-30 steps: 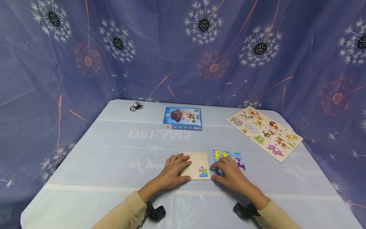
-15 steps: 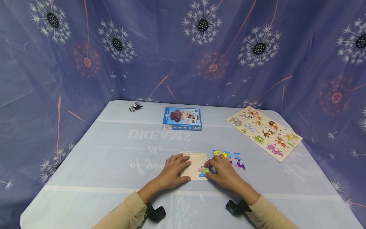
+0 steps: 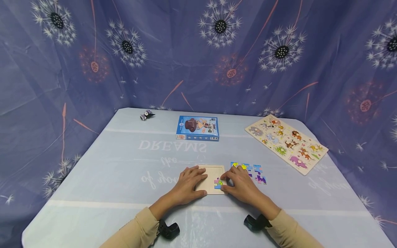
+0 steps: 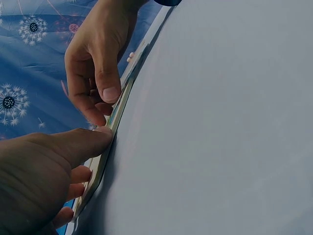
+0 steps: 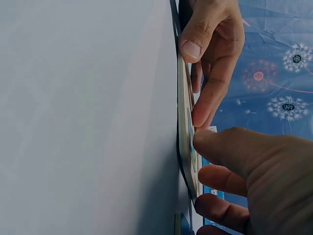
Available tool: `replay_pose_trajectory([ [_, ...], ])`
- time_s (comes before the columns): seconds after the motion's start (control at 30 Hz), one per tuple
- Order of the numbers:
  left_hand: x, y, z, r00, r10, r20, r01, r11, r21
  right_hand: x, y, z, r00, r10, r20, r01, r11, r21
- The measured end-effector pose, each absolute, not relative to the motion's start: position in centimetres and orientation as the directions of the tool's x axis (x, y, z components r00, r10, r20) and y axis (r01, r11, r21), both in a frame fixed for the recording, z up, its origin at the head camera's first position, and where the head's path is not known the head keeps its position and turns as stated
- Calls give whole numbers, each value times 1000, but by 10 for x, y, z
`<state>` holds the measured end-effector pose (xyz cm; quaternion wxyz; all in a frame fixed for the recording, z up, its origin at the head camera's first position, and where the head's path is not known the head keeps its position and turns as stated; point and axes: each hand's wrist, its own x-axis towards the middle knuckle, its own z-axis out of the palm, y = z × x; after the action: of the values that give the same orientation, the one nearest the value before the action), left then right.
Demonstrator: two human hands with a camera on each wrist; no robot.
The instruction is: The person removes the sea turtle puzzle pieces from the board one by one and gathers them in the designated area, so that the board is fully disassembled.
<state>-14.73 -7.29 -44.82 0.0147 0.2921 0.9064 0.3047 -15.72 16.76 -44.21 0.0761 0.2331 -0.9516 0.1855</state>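
Note:
A square wooden puzzle tray (image 3: 211,170) lies on the table between the hands in the head view. My left hand (image 3: 188,184) rests on its left side, fingers spread over the tray and thumb by the front rim. A pink, green and blue jigsaw piece (image 3: 217,183) is in the tray's front right part. Thumb and index finger of my right hand (image 3: 243,186) pinch this piece at its right side, covering part of it. In the right wrist view, both thumbs are close over the tray's edge (image 5: 183,107).
Several colourful jigsaw pieces (image 3: 258,169) lie right of the tray, partly behind the right hand. Farther back are a blue box (image 3: 197,128) and, at right, a wooden animal board (image 3: 286,143). A small dark figurine (image 3: 147,115) sits at the back left.
My right hand has moved left from beside the tray onto its right part. The jigsaw piece in the tray has shifted slightly left and away from the front rim. My left hand stays put.

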Motion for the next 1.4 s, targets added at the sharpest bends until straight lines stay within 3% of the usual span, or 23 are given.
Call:
replay_pose_trajectory([
  [0.83, -148, -73, -449, -828, 540, 148, 522, 648, 555, -157, 167, -438, -882, -431, 191, -470, 828, -305],
  [1.4, -147, -73, -449, -829, 538, 151, 519, 642, 564, -153, 184, -437, -835, -454, 312, -538, 793, -285],
])
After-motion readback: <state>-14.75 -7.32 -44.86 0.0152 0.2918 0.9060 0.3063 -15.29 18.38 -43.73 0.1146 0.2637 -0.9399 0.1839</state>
